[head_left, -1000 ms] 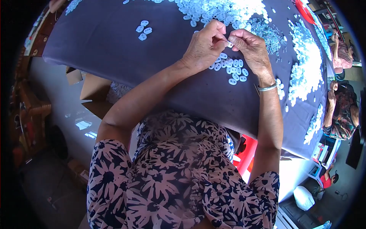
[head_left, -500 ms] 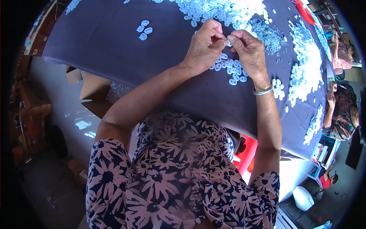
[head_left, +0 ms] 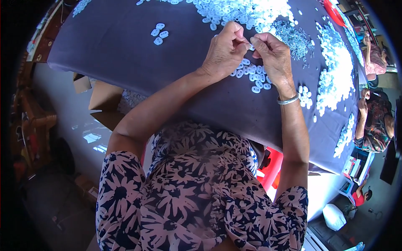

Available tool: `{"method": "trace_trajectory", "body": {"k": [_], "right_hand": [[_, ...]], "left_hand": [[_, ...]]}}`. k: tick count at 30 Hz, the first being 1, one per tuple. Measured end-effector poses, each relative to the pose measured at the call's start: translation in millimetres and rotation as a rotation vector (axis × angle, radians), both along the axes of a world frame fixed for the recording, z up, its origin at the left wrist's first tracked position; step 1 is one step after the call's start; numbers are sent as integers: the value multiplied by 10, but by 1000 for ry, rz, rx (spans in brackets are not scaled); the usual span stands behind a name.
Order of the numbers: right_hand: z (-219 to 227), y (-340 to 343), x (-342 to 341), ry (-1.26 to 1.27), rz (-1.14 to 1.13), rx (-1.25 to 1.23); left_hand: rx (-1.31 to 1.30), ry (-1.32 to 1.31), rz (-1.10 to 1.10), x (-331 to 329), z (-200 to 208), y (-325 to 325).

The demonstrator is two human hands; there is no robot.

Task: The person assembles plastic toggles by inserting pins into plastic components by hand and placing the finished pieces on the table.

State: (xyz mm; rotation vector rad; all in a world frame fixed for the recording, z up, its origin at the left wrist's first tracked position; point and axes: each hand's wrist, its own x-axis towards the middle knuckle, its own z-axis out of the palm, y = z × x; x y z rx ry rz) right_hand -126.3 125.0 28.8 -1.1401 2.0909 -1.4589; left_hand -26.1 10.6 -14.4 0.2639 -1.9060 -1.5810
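Observation:
My left hand (head_left: 224, 52) and my right hand (head_left: 274, 56) meet fingertip to fingertip above the dark-covered table. Between them shows a small white oval plastic piece (head_left: 251, 47), pinched by the right thumb and fingers. My left fingers are closed in a pinch against it; whatever they hold is hidden. Just below the hands lies a loose group of white oval pieces with two holes (head_left: 256, 78). Beyond my right hand is a heap of tiny, thin metallic bits (head_left: 295, 39), too small to tell apart.
A big pile of white oval pieces (head_left: 247, 10) spreads at the far side, another pile (head_left: 337, 69) to the right. Several pieces (head_left: 158, 34) sit apart at left. An open cardboard box (head_left: 104, 98) stands below the table's left edge. Other people (head_left: 374, 121) sit at right.
My hands hold nearly the same pinch at the same spot. The view has shifted very slightly; the pieces on the table have not visibly moved.

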Motion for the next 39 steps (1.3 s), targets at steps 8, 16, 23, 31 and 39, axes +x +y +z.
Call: {"method": "trace_trajectory", "body": {"k": [8,16,23,31,39], "right_hand": [[24,17,-45,-63,-13,-69],[64,15,-53,-146,-27,-81],[102,176,-374,-22,34,-37],[357,351,-524,145,262,371],[210,276,-215,60,340,287]], "left_hand": [[-67,14,-13,4,42,4],[-48,51,2,5,20,2],[-22,159,63,-13,19,-82],[261,284,-42,44,121,-161],[151,322,6,72,73,-348]]}}
